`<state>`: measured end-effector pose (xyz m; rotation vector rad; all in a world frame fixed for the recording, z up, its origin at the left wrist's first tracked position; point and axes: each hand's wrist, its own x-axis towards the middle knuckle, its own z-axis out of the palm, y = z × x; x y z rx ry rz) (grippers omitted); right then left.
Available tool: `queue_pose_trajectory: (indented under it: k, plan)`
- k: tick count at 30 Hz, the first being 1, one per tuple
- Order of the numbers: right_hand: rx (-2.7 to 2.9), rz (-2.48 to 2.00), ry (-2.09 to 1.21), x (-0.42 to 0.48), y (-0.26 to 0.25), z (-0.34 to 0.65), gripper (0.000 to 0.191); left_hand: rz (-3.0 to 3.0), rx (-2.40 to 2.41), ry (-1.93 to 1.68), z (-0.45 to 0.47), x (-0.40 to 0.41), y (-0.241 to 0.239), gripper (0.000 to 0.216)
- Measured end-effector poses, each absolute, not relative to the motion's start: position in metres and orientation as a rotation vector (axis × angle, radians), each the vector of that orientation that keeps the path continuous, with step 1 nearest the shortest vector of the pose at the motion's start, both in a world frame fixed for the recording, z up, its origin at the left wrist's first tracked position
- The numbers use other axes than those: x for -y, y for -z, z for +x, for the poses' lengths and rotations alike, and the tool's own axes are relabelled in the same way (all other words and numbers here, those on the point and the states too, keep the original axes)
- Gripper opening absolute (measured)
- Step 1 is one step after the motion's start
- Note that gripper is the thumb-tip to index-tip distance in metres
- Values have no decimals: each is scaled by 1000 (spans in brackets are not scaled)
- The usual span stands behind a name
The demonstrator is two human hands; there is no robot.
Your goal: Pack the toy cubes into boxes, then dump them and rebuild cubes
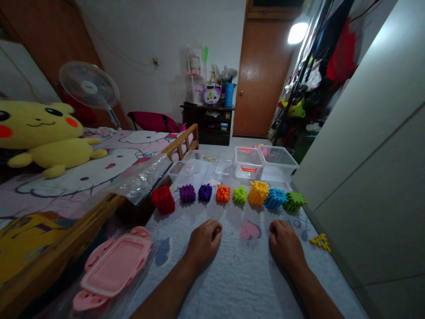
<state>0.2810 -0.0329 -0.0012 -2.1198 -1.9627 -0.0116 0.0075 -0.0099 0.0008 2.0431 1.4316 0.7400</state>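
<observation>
Pale cloth (pixel 239 279) spread below, both hands low over it. Left hand (pixel 205 239): loosely curled, narrow, no object showing; can't tell how tightly it closes underneath. Right hand (pixel 287 241): likewise. Ahead of the left: orange block (pixel 223 193), dark purple block (pixel 205 192). Ahead of the right: yellow block (pixel 258 193), blue block (pixel 275 198), green block (pixel 295 202), crowded together. Outboard of the right: yellow triangle (pixel 320 242). Outboard of the left: pink lid (pixel 116 265). Beyond the row: clear box (pixel 280 167). Judgement: best approach is from above; near the crowded end, steady neighbours with the other hand.
</observation>
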Motion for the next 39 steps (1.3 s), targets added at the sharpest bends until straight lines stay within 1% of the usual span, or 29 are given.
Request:
queue_pose_trajectory:
  k: [3, 5, 12, 26, 31, 35, 39]
  plan:
    - [1781, -2360, 143, 35, -1, 302, 15, 2046, -1417, -733, 7, 9, 0, 15]
    - [1697, -2476, 202, 37, -3, 314, 18, 2048, -1416, -731, 6, 10, 0, 15]
    - [1650, -2588, 169, 37, -4, 316, 25, 2040, -1423, -732, 6, 10, -2, 15]
    - [1735, -2477, 280, 32, 0, 300, 22, 2011, -1416, -756, 6, 11, -2, 17]
    - [1775, -2291, 318, 28, 12, 305, 21, 1993, -1423, -774, 6, 10, -2, 17]
    - [1861, -2074, 287, 24, 24, 310, 21, 1977, -1416, -789, 6, 10, -2, 17]
    - [1892, -2035, 238, 21, 29, 312, 21, 1954, -1410, -808, 5, 9, -3, 16]
